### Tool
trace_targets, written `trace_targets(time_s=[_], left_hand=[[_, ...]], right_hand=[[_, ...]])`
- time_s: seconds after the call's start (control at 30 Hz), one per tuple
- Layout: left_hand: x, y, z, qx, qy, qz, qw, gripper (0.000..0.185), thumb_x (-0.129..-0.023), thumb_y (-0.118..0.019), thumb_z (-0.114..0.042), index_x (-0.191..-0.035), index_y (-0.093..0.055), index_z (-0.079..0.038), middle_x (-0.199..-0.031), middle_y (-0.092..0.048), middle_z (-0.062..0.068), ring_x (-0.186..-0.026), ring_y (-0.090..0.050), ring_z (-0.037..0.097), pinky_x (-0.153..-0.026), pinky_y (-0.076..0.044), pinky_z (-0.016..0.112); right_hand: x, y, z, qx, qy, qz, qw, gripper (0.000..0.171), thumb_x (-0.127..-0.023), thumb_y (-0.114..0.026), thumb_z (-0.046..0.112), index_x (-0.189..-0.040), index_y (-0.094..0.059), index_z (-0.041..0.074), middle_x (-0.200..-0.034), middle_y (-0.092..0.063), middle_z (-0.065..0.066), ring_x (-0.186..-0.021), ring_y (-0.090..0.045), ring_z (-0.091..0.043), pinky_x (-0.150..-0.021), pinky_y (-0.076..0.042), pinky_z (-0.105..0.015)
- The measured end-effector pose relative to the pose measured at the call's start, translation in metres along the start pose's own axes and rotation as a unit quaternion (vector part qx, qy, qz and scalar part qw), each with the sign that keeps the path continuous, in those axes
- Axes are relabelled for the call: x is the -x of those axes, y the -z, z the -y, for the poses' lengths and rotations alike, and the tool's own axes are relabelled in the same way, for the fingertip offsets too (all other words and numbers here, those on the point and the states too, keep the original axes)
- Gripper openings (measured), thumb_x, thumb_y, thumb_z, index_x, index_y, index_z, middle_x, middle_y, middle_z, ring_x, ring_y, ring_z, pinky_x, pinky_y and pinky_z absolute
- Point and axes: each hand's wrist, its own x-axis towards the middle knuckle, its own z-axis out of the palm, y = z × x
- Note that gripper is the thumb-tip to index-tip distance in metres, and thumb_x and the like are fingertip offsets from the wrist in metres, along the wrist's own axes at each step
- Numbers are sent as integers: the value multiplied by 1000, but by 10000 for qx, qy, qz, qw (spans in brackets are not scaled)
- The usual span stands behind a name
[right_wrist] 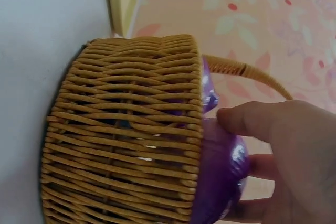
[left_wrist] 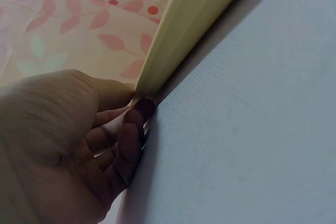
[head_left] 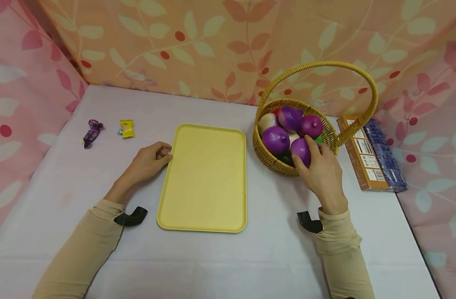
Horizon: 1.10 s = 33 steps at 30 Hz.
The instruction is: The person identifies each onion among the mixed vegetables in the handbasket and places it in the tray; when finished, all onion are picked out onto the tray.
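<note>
A yellow tray (head_left: 205, 182) lies flat in the middle of the white table. My left hand (head_left: 149, 162) rests at its left rim, fingertips (left_wrist: 137, 116) curled against the tray edge (left_wrist: 178, 30). A wicker basket (head_left: 284, 164) with a tall handle (head_left: 347, 68) stands to the right and holds several purple onions (head_left: 276, 139). My right hand (head_left: 321, 166) reaches over the basket's near rim, and its fingers curl round the nearest purple onion (head_left: 300, 150). The right wrist view shows the basket wall (right_wrist: 126, 129) and that onion (right_wrist: 218, 177) under my thumb.
Two wrapped sweets lie at the far left, one purple (head_left: 92, 132) and one yellow (head_left: 127, 128). A brown box (head_left: 362, 153) and a blue packet (head_left: 385, 155) lie right of the basket. Patterned cloth walls close in the table on three sides.
</note>
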Motion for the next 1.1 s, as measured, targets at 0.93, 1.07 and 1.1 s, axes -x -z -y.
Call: trace_targets(time_s=[0.93, 1.07, 1.1], left_hand=[[-1, 2, -4, -108, 24, 93, 9999, 36, -100, -56, -22, -128, -56, -1, -102, -65, 14, -85, -54, 21, -74, -40, 31], [0, 1, -4, -113, 27, 95, 9999, 35, -100, -56, -22, -128, -56, -1, -101, -65, 13, -84, -53, 21, -74, -40, 31], [0, 1, -4, -112, 34, 96, 9999, 35, -100, -56, -22, -128, -56, -1, -101, -65, 13, -84, -53, 21, -74, -40, 31]], right_hand=[[81, -48, 81, -522, 4301, 972, 8960, 69, -77, -79, 41, -137, -53, 17, -130, -54, -13, -116, -56, -26, -93, -49, -39], [83, -51, 82, -356, 4363, 1067, 8927, 69, -77, -80, 42, -136, -54, 19, -130, -53, -12, -117, -55, -26, -93, -48, -39], [83, -51, 82, -321, 4369, 1095, 8923, 69, -77, -80, 43, -137, -54, 19, -130, -53, -12, -117, -55, -26, -93, -48, -40]])
